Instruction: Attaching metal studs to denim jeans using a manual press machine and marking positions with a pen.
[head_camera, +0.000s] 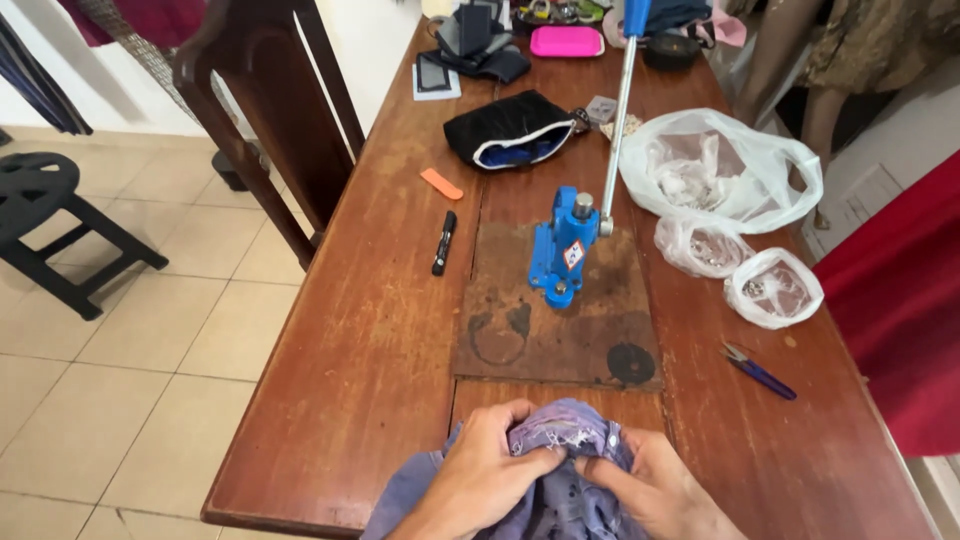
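Nearest, the left hand (480, 475) and right hand (650, 485) both pinch a crumpled, frayed purple-blue denim garment (560, 450) at the wooden table's (350, 380) front edge. Beyond the garment stands a blue metal hand press (562, 250) on a worn board (520, 320); farther right of the press lie translucent plastic bags (720, 170).

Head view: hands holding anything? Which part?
Both hands, left hand and right hand, pinch a bunched blue-purple denim garment at its frayed top fold, near the table edge.

blue press (562, 250), marker (444, 242) (black), scissors (758, 371)
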